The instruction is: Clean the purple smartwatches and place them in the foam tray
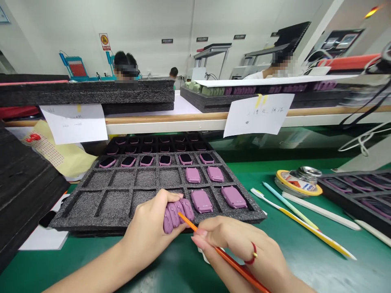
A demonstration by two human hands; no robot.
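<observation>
My left hand (pixel 152 228) is closed round a small stack of purple watch cases (pixel 177 213), held at the front edge of a black foam tray (pixel 116 201). My right hand (pixel 235 248) pinches a thin orange stick (pixel 214 246) whose tip touches the held cases. Several more purple cases (pixel 201 200) lie back-up in the tray's right pockets. A farther row holds cases with dark screens up (pixel 165 160). The left pockets of the tray are bare foam.
A second foam tray (pixel 159 142) lies behind the first. Toothbrush-like tools (pixel 287 205), a round tin (pixel 301 181) and another tray of cases (pixel 357 191) sit on the green mat at right. Black foam stacks (pixel 24 191) stand at left. Paper labels hang from the shelf; people sit beyond.
</observation>
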